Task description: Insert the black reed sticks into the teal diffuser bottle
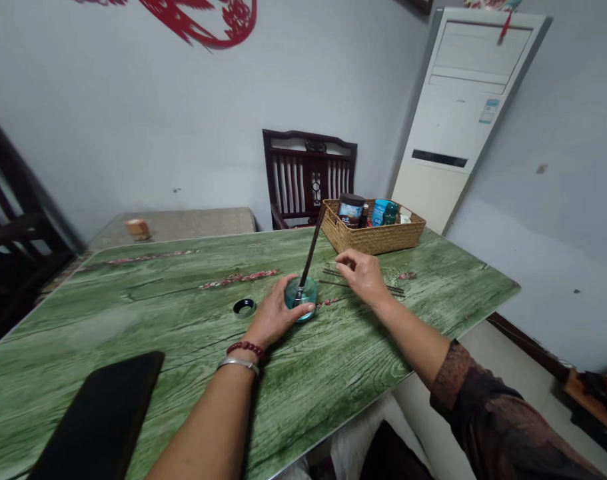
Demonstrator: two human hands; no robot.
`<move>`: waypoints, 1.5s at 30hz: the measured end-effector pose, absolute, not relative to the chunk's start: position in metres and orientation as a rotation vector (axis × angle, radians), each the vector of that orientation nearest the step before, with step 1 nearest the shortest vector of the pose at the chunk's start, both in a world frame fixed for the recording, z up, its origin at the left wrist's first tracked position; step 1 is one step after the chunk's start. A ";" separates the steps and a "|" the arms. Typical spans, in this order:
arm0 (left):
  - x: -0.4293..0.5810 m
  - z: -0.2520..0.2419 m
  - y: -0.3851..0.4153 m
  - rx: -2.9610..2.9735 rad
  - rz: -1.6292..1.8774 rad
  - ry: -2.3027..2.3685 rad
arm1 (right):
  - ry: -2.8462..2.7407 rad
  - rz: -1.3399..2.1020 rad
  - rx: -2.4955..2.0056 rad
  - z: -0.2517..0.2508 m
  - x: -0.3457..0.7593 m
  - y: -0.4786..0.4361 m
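At the middle of the green woodgrain table (pixel 133 313), the left hand (pixel 276 317) wraps a teal glass jar (pixel 307 293) with one dark stick (pixel 313 247) already standing in it, its black cap (pixel 244 307) off, while the empty right hand (pixel 363 277), loosely curled, hangs over the loose sticks (pixel 396 291) left lying to the right.

We look out from a camera on the person's head, facing forward and down over the desk (pixel 133 327), whose edges run aslant across our frame. We sit close above both forearms (pixel 203 420), which enter from the bottom edge, and the left hand (pixel 278 317) and right hand (pixel 363 277) lie near mid-frame. Farther from us, toward the top, we see the basket (pixel 373 240), the wooden chair (pixel 308 177) and the wall (pixel 133 120) beyond
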State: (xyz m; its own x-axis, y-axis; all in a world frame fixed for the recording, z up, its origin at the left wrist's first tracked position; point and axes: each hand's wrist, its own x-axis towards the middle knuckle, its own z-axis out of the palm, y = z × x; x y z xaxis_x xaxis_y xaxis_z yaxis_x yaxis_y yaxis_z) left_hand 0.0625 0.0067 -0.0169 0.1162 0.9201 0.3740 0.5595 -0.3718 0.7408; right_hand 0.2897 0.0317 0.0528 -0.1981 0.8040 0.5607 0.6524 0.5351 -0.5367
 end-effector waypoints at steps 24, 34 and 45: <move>0.062 -0.014 0.005 1.992 1.141 1.464 | -2.310 -0.195 -1.876 0.009 0.333 0.033; 0.063 -0.014 0.006 1.975 1.157 1.445 | -1.540 0.627 -0.981 0.070 0.333 0.031; 0.063 -0.015 0.005 1.981 1.156 1.434 | -1.406 0.811 -0.571 0.097 0.265 0.026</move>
State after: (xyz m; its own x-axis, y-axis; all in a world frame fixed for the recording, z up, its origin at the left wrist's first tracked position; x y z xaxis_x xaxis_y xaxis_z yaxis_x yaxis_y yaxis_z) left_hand 0.0632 0.0055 -0.0147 0.1162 0.9207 0.3725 0.5591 -0.3707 0.7417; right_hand 0.2651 0.0265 0.0971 -0.0230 0.7777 0.6282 -0.1543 0.6181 -0.7708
